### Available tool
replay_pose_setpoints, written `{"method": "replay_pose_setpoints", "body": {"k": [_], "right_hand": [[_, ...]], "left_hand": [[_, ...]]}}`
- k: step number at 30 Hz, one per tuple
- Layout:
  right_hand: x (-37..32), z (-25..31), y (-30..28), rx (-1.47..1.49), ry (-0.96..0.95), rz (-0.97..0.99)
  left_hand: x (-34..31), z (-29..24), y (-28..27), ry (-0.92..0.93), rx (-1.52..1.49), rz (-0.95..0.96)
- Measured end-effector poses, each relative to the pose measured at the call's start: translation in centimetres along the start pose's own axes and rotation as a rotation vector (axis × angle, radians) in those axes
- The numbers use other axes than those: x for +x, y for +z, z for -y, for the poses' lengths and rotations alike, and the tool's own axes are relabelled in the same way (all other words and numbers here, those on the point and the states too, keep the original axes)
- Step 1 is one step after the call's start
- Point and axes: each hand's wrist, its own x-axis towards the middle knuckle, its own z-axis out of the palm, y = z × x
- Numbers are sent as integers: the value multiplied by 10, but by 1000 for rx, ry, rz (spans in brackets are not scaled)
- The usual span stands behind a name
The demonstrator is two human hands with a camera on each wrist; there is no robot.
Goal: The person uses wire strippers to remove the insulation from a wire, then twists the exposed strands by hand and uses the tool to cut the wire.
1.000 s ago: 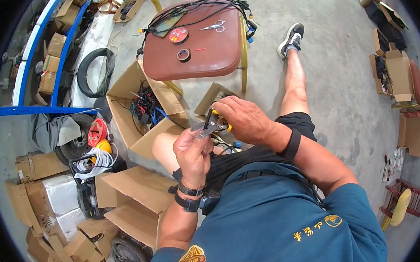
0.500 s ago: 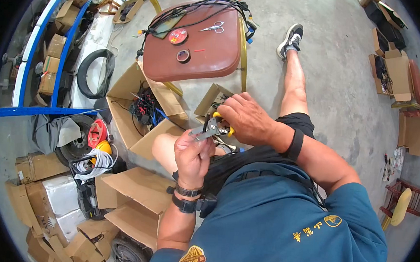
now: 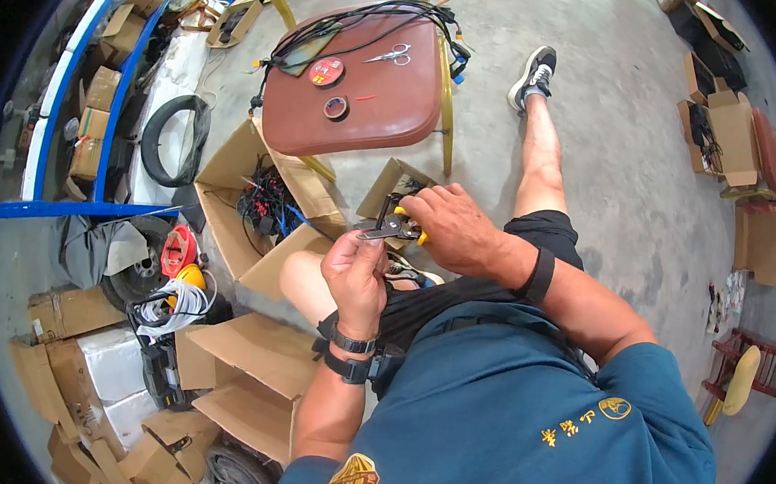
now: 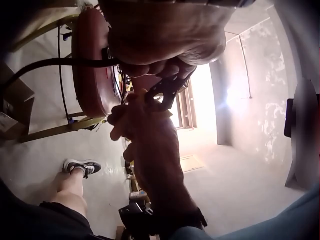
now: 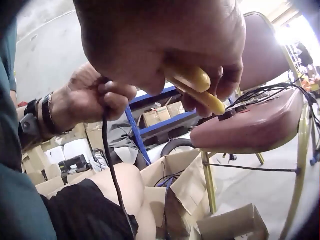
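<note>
My right hand (image 3: pixel 461 231) grips the yellow handles (image 5: pixel 195 82) of wire strippers (image 3: pixel 393 227), whose grey metal head points at my left hand (image 3: pixel 356 278). Between thumb and fingers, my left hand pinches a black cable (image 5: pixel 111 165), which hangs down from it in the right wrist view. The cable (image 4: pixel 55 62) also runs off to the side in the left wrist view. Right at the left fingertips lies the strippers' head; the cable's end is hidden there.
Ahead stands a red-brown chair (image 3: pixel 361 119) bearing black cables (image 3: pixel 368 18), scissors (image 3: pixel 390 54) and tape rolls (image 3: pixel 335 107). An open carton (image 3: pixel 231 164) with tangled wires is beside my knee. Another carton (image 3: pixel 254 350) stands left of my forearm, with blue shelving (image 3: pixel 75 209) beyond.
The strippers' head has tilted and shifted a little at the left fingertips, its flat face now showing less than half a second ago. Both hands stay close together, holding the same things.
</note>
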Motion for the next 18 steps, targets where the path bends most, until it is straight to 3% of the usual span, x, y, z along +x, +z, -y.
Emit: {"method": "replay_pose_setpoints", "body": {"k": [6,18], "right_hand": [[10,-5,-6,44,-179,-137],[20,0,-22,45,-314,-216]], "left_hand": [[-10,-8,1,-53,-205,124],[-17,-16,1,-202,-416,305]]}}
